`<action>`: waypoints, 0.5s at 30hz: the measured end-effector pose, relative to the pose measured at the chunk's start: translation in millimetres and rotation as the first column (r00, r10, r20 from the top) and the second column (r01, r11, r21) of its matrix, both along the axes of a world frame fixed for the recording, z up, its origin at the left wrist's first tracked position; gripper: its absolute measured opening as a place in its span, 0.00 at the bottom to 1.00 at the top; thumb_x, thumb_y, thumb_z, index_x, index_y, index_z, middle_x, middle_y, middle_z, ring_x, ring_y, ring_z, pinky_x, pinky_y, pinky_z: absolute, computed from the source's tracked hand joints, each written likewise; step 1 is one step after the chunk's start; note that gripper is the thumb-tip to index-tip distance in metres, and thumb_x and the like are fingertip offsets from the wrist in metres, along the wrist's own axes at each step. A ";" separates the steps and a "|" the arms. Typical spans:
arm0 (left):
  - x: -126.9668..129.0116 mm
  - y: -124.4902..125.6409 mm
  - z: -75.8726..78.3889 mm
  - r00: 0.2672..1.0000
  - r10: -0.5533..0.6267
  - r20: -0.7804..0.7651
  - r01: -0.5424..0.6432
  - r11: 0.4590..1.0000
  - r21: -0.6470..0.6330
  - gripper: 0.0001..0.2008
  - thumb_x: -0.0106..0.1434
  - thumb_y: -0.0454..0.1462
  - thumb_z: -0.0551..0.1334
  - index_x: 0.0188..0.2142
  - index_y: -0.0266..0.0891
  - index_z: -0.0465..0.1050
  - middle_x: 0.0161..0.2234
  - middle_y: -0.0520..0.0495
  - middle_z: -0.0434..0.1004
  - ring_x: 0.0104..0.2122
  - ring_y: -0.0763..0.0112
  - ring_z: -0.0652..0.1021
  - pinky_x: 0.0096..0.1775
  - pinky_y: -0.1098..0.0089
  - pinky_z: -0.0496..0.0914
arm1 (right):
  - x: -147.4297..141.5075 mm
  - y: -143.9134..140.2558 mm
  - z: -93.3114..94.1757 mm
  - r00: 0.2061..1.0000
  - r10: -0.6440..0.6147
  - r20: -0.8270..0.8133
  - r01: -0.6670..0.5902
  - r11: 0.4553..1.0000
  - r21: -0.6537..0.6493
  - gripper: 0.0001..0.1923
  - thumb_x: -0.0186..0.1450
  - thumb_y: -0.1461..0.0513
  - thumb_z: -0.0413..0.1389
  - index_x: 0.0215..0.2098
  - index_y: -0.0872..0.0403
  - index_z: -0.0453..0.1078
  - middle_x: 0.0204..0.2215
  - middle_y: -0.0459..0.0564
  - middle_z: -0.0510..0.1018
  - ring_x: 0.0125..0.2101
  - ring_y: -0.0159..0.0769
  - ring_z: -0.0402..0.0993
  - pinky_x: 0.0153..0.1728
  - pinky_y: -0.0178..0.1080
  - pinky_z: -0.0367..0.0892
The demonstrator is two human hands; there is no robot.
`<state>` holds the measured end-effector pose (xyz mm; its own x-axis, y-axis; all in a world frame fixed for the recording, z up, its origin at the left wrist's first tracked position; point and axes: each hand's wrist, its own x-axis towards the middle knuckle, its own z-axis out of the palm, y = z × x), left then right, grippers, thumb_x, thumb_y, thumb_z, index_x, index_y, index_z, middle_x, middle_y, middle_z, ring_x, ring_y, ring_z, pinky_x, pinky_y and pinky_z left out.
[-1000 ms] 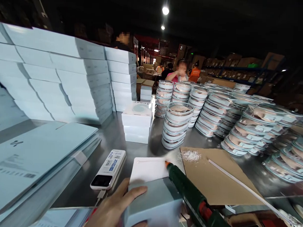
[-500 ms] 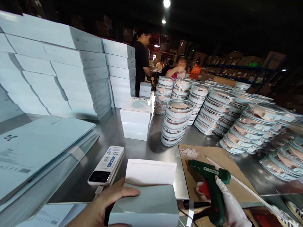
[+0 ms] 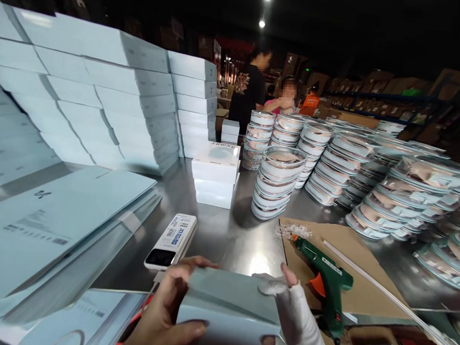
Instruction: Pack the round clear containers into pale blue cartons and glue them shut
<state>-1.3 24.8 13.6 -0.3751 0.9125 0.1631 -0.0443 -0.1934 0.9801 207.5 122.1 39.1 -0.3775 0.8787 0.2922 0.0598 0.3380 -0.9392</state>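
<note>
1. Head view, box: we see the pale blue box [image 3: 229, 306] between both hands at the near side of the desk [image 3: 243, 238].
2. Head view, fingers: the left hand [image 3: 165, 311] curls part-open around the box's left end; the right hand [image 3: 295, 313], white-gloved with some fingertips bare, grips the right end.
3. Head view, step: the glue gun [image 3: 326, 269] lies on the cardboard sheet [image 3: 365, 298]; we judge the step as pressing the box closed, which calls next for even two-handed pressure.
</note>
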 end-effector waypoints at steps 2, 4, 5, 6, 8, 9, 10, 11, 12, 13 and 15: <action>2.3 0.5 -2.5 1.000 0.007 0.007 -0.007 0.996 0.094 0.23 0.58 0.53 0.73 0.48 0.55 0.68 0.51 0.50 0.74 0.53 0.54 0.78 0.52 0.61 0.73 | 5.7 -3.4 5.5 0.998 0.068 0.008 -0.068 0.998 0.016 0.26 0.66 0.43 0.60 0.57 0.44 0.76 0.36 0.53 0.84 0.44 0.49 0.84 0.43 0.47 0.79; -0.2 1.7 -0.6 0.992 -0.036 -0.122 0.048 0.994 0.095 0.21 0.62 0.52 0.71 0.52 0.55 0.71 0.48 0.49 0.72 0.50 0.56 0.77 0.52 0.62 0.72 | 16.0 -4.0 10.4 0.992 0.122 0.011 -0.123 0.992 0.040 0.23 0.62 0.43 0.63 0.51 0.43 0.80 0.43 0.53 0.84 0.47 0.49 0.83 0.46 0.46 0.78; -3.2 2.6 1.9 0.977 -0.076 -0.199 0.090 0.994 0.064 0.19 0.63 0.53 0.70 0.51 0.55 0.74 0.47 0.48 0.71 0.50 0.56 0.76 0.53 0.62 0.71 | 21.3 -3.3 12.5 0.988 0.152 0.025 -0.153 0.987 0.056 0.21 0.62 0.44 0.65 0.49 0.41 0.81 0.47 0.53 0.83 0.49 0.49 0.81 0.49 0.46 0.77; -7.1 3.6 5.3 0.956 -0.122 -0.266 0.133 0.991 0.023 0.17 0.64 0.53 0.69 0.49 0.54 0.78 0.47 0.48 0.70 0.50 0.57 0.75 0.54 0.62 0.70 | 26.4 -1.9 14.4 0.981 0.186 0.048 -0.189 0.980 0.069 0.18 0.62 0.47 0.66 0.49 0.39 0.81 0.50 0.51 0.82 0.51 0.48 0.80 0.52 0.46 0.75; -17.2 5.9 14.5 0.907 -0.225 -0.355 0.225 0.973 -0.044 0.13 0.64 0.53 0.68 0.43 0.53 0.82 0.45 0.47 0.70 0.50 0.56 0.74 0.56 0.62 0.69 | 36.0 3.0 18.3 0.958 0.263 0.113 -0.273 0.958 0.089 0.16 0.64 0.53 0.65 0.51 0.35 0.80 0.54 0.48 0.80 0.56 0.47 0.77 0.58 0.46 0.71; -22.8 7.2 19.9 0.890 -0.257 -0.377 0.257 0.965 -0.053 0.12 0.64 0.52 0.68 0.41 0.52 0.84 0.45 0.47 0.70 0.50 0.56 0.74 0.55 0.61 0.70 | 40.7 6.5 20.4 0.945 0.299 0.134 -0.311 0.947 0.077 0.18 0.64 0.55 0.65 0.53 0.34 0.79 0.57 0.47 0.78 0.59 0.47 0.75 0.59 0.46 0.70; -28.5 8.5 25.4 0.887 -0.257 -0.384 0.258 0.965 -0.048 0.12 0.63 0.52 0.69 0.41 0.52 0.85 0.46 0.46 0.71 0.51 0.55 0.75 0.54 0.62 0.71 | 45.3 10.3 22.5 0.937 0.322 0.132 -0.330 0.943 0.044 0.20 0.64 0.55 0.66 0.55 0.34 0.78 0.61 0.47 0.76 0.61 0.48 0.72 0.61 0.46 0.68; -33.8 9.8 30.6 0.903 -0.217 -0.370 0.220 0.975 -0.035 0.12 0.62 0.51 0.70 0.40 0.51 0.85 0.47 0.45 0.72 0.51 0.54 0.75 0.53 0.62 0.72 | 49.6 14.2 24.5 0.938 0.326 0.113 -0.328 0.945 -0.006 0.23 0.64 0.53 0.65 0.58 0.34 0.75 0.64 0.48 0.73 0.63 0.49 0.70 0.61 0.47 0.68; -38.3 11.2 35.0 0.937 -0.131 -0.325 0.131 0.991 -0.020 0.13 0.60 0.51 0.72 0.38 0.49 0.86 0.48 0.44 0.74 0.51 0.53 0.76 0.51 0.63 0.74 | 53.2 18.0 26.0 0.947 0.312 0.076 -0.307 0.949 -0.073 0.27 0.65 0.49 0.64 0.62 0.35 0.72 0.67 0.49 0.69 0.64 0.51 0.69 0.60 0.48 0.69; -41.6 12.6 37.8 0.971 -0.001 -0.238 -0.003 1.000 -0.017 0.15 0.57 0.52 0.74 0.37 0.47 0.86 0.48 0.44 0.76 0.49 0.53 0.77 0.47 0.65 0.75 | 55.9 21.3 26.6 0.958 0.285 0.031 -0.277 0.948 -0.159 0.30 0.66 0.46 0.62 0.65 0.35 0.68 0.69 0.51 0.67 0.65 0.52 0.68 0.59 0.50 0.70; -44.0 15.8 37.8 0.960 0.279 0.036 -0.275 0.958 -0.087 0.22 0.53 0.53 0.76 0.42 0.45 0.82 0.45 0.45 0.80 0.42 0.55 0.80 0.37 0.68 0.77 | 57.0 25.9 24.1 0.975 0.219 -0.036 -0.220 0.924 -0.312 0.34 0.66 0.42 0.59 0.68 0.37 0.63 0.68 0.55 0.69 0.63 0.53 0.70 0.57 0.54 0.71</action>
<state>-45.3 40.6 51.4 -0.6204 0.7813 0.0690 -0.0474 -0.1251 0.9910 264.4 148.0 63.2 -0.5712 0.8206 0.0168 0.0170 0.0322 -0.9993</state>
